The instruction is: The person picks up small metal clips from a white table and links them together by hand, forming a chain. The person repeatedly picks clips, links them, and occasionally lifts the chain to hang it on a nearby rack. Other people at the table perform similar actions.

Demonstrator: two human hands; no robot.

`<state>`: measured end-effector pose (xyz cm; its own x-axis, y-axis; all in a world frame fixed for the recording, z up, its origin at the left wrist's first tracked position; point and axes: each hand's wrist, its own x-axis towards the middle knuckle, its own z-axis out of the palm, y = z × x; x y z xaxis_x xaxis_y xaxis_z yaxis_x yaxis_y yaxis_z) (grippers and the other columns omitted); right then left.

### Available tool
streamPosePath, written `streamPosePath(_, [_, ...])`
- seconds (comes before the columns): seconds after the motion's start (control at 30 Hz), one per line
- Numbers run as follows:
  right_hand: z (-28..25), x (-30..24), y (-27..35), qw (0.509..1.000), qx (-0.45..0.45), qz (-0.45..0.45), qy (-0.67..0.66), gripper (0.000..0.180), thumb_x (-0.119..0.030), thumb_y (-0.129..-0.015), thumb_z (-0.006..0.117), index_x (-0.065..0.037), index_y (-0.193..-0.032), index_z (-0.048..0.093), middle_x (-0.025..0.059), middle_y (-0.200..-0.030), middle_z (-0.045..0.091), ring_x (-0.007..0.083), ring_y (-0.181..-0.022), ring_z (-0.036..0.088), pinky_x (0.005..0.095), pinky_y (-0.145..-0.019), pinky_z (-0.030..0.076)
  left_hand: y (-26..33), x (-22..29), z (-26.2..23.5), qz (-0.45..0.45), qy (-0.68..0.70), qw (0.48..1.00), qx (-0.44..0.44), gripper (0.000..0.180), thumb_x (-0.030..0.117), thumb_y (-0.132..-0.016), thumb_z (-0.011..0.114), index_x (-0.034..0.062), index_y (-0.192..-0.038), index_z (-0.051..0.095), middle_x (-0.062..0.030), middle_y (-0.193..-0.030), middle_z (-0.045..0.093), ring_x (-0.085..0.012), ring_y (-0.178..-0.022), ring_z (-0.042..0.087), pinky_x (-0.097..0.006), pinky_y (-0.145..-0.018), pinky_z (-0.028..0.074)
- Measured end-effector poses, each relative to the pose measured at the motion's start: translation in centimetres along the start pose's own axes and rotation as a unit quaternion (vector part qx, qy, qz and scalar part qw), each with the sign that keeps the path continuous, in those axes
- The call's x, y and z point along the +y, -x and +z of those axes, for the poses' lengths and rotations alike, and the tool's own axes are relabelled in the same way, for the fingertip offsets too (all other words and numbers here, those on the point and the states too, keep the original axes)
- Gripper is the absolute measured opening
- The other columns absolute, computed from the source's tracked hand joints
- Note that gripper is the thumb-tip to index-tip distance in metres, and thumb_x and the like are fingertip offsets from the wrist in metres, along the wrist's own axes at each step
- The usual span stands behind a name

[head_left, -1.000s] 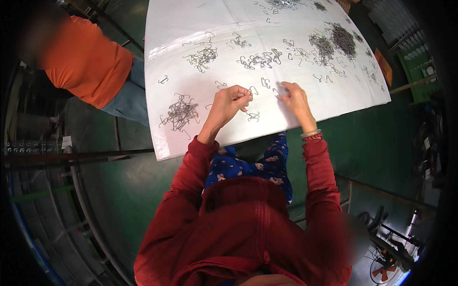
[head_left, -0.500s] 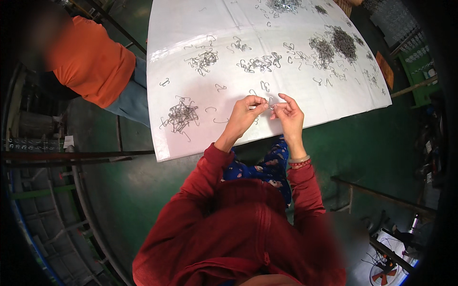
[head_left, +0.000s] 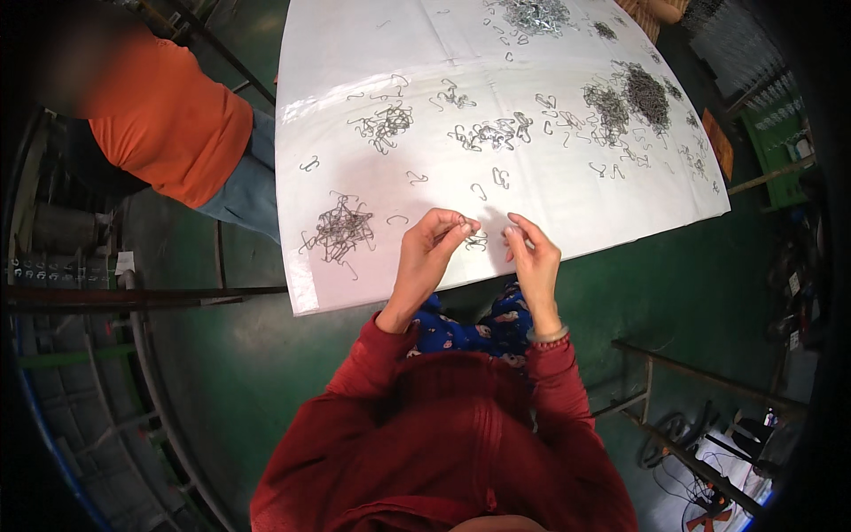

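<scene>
The left hand [head_left: 430,253] is over the worktop [head_left: 612,208], by its near edge. Its grip is drawn together, thumb against forefinger; whether a hook sits in that pinch is too small to tell. The right hand [head_left: 536,266] is near it, by the same edge, its grip apart, with thumb and forefinger separated.

A few hooks [head_left: 477,240] lie between the hands, just beside the left fingertips. Farther in from the near edge lie a single hook [head_left: 479,191] and a small cluster [head_left: 501,177]. A tangled pile [head_left: 339,229] sits toward the near left corner, with a loose hook [head_left: 398,219] between it and the left hand. A smaller heap [head_left: 386,127] lies farther up the left side, and a loose band [head_left: 492,133] spreads across the middle. Toward the right edge, a dark mound [head_left: 647,97] adjoins a paler one [head_left: 606,115]. A person in orange [head_left: 173,129] is beside the left edge.
</scene>
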<state>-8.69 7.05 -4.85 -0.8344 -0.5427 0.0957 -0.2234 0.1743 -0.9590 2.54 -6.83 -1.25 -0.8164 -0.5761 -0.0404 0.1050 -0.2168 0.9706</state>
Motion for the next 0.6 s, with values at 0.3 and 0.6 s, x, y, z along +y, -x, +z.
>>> streamPosePath(0.3, [4.2,3.3,-7.6,0.951,-0.052,-0.094,0.29,0.023,-0.008,-0.075,0.073,0.003,-0.094,0.067,0.0203,-0.096,0.059,0.0384,-0.095,0.057,0.0446,-0.078,0.049,1.7,0.4,-2.2,-0.01,-0.053,0.997,0.053,0.011,0.006,-0.09,0.066,-0.0026,-0.095,0.062,-0.0063,-0.089,0.069,-0.0117,-0.09,0.065,-0.026,-0.083,0.05])
streamPosePath(0.6, [1.8,0.5,-8.0,0.983,-0.092,-0.025,0.156,0.009,-0.004,-0.08,0.066,0.001,-0.088,0.067,0.0076,-0.075,0.066,0.0196,-0.066,0.062,0.0309,-0.061,0.052,-1.0,-1.7,-2.7,0.011,-0.141,0.99,0.015,0.015,0.006,-0.089,0.065,-0.0041,-0.1,0.063,-0.0096,-0.093,0.07,-0.0147,-0.09,0.067,-0.026,-0.08,0.051])
